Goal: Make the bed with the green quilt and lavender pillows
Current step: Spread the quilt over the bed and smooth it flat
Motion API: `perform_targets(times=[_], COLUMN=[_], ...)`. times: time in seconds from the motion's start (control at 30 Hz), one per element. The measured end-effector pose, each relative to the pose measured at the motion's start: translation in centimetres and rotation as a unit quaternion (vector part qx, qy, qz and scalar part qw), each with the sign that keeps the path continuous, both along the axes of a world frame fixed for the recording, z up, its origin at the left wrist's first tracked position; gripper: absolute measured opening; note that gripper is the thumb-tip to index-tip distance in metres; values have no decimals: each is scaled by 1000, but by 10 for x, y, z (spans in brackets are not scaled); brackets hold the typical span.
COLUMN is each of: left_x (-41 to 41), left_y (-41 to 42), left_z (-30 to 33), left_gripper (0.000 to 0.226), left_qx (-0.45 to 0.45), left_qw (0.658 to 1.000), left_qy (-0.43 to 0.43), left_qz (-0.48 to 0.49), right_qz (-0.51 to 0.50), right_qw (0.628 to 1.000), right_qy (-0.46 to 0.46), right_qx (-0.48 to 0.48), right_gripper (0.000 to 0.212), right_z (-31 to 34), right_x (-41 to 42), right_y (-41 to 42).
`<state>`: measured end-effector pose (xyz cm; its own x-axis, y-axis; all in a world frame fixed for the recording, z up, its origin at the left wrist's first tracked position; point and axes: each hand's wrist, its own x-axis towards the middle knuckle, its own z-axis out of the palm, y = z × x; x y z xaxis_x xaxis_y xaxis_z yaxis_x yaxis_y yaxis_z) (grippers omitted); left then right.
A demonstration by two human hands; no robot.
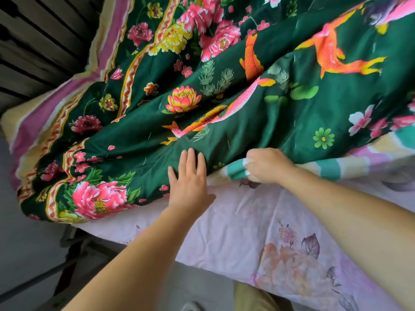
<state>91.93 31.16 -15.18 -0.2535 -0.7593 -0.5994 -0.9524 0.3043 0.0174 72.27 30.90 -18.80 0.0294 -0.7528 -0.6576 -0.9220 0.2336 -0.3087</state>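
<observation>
The dark green quilt point(258, 122), printed with pink flowers and orange fish, lies rumpled across the bed and fills most of the view. My left hand point(190, 178) rests flat on its near edge with straight fingers. My right hand point(267, 164) grips the quilt's near hem, where its teal and cream striped lining shows. Below the hem lies the pale lavender flowered sheet point(258, 225). No pillows are in view.
A pink and cream striped blanket point(67, 93) sticks out from under the quilt at the left. A dark slatted headboard or wall point(38, 41) stands at the upper left. Grey floor point(29, 254) and a metal bed frame lie at the lower left.
</observation>
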Motion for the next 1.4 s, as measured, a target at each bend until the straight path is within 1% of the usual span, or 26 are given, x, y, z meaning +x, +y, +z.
perform_targets(times=[0.07,0.1,0.13,0.17,0.2,0.23,0.3,0.37,0.4,0.43,0.47,0.53,0.57,0.6,0.67,0.73,0.8,0.87,0.9,0.97,1.03,1.1,1.17,1.23,1.3,1.4], left_x=[-1,-2,-4,-5,-6,-7,-5,2,6,12,18,32,40,44,55,64,75,89,94,103,111,116,119,116,117,116], left_y=[5,9,11,13,11,8,3,6,10,16,22,38,47,54,67,79,91,109,116,130,144,155,165,169,182,202], left_z=[12,16,19,24,28,31,49,75,88,100,109,132,144,152,167,179,188,195,195,199,204,206,207,205,203,192], left_gripper=[101,101,100,97,89,75,42,31,28,27,26,29,30,30,31,33,32,34,34,32,32,33,34,41,52,52], left_qx=[-48,-58,-64,-84,-116,-143,-152,-113,-93,-84,-81,-87,-90,-93,-102,-92,-74,-66,-62,-56,-52,-47,-37,-19,9,39], left_qw=[996,992,988,985,982,978,965,959,956,956,957,966,971,974,977,977,977,976,976,974,974,974,972,969,968,967], left_qy=[19,32,43,68,103,141,212,246,255,254,254,235,219,205,184,177,176,174,173,175,174,176,183,198,201,187], left_qz=[-75,-111,-134,-131,-104,-61,25,85,113,124,117,64,34,5,-42,-73,-93,-113,-120,-130,-133,-137,-143,-144,-148,-169], right_qz=[-24,-35,-46,-56,-61,-54,-32,-26,-38,-36,-19,51,80,90,76,74,81,83,79,62,72,68,32,-6,-22,-23], right_qw=[998,996,993,990,988,987,988,986,984,985,991,996,990,983,973,969,970,972,975,979,981,982,988,991,991,988], right_qy=[-53,-78,-102,-121,-137,-147,-153,-152,-155,-140,-101,35,87,122,167,190,200,201,196,185,179,174,148,125,113,111], right_qx=[21,29,34,35,36,33,-5,-65,-83,-95,-88,-67,-82,-104,-142,-142,-117,-86,-74,-50,-14,20,39,52,75,109], right_gripper=[25,30,32,33,32,32,35,32,27,22,28,61,64,55,32,26,20,6,5,9,14,13,15,15,13,9], right_z=[28,45,62,81,100,118,151,176,183,190,193,197,199,200,212,226,242,253,254,251,247,246,250,254,254,241], right_x=[3,4,4,4,4,4,8,15,19,23,27,40,49,54,67,78,89,101,105,114,124,130,133,128,130,132], right_y=[-1,-1,-3,-3,-3,-3,5,20,29,39,48,71,82,88,102,114,129,151,161,179,197,210,222,228,244,266])
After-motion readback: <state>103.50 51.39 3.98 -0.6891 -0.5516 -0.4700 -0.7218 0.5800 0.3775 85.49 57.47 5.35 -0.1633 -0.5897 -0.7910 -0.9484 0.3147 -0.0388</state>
